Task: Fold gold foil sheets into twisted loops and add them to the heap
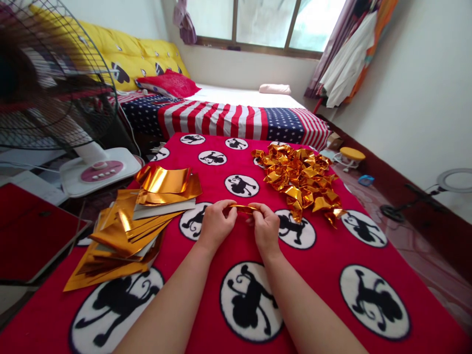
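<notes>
Between my two hands, above the red cloth with monkey prints (317, 270), a narrow folded strip of gold foil paper (243, 209) is stretched level. My left hand (217, 222) pinches its left end with thumb and fingers. The right end is pinched by my right hand (266, 227). To the left lies a loose, fanned stack of gold foil sheets (121, 231), some showing pale undersides. A heap of folded gold foil pieces (302, 177) sits on the cloth beyond my right hand.
A fan (92, 162) on a white base stands at the left, beside a red board (33, 231). Behind is a bed with a striped, starred cover (217, 118). A yellow stool (352, 153) and a ring-light stand (413, 201) are on the floor at right.
</notes>
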{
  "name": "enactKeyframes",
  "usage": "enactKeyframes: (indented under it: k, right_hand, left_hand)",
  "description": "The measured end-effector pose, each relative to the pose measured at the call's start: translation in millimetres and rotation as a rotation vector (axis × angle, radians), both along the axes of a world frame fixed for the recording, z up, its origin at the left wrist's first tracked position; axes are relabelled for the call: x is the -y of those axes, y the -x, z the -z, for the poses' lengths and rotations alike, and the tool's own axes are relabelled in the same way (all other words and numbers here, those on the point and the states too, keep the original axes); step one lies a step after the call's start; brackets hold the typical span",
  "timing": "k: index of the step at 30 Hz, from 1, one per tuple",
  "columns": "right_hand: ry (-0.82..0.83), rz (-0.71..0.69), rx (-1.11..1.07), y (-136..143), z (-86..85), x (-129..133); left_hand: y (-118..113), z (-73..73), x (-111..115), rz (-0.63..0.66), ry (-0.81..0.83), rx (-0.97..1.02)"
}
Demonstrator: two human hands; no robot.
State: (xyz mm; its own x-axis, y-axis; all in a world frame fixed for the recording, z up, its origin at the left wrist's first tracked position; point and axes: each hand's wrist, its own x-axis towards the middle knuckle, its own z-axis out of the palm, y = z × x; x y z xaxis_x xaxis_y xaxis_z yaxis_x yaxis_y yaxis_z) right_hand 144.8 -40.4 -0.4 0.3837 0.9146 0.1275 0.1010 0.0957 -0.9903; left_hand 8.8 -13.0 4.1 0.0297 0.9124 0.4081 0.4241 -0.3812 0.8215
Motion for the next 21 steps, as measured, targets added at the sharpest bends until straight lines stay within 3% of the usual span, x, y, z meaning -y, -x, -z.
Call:
enactKeyframes:
  k: [6, 10, 16, 21]
  right_hand:
    - [-0.002, -0.046, 0.044, 0.7, 0.3, 1.1]
    - [-0.074, -0.011, 0.191, 3.8, -2.6, 2.3]
    - [-0.046, 0.036, 0.295, 6.3, -3.5, 0.0]
    - [-0.041, 0.055, 0.298, 6.2, -3.5, -0.9]
  left_hand:
    - [2.6, -1.3, -0.2, 0.032, 0.038, 0.016]
    - [1.3, -1.7, 1.6, 0.077, 0.063, -0.013]
    - [-0.4, -4.5, 5.9, 0.142, -0.021, -0.117]
    - [-0.3, -4.9, 6.4, 0.122, -0.069, -0.172]
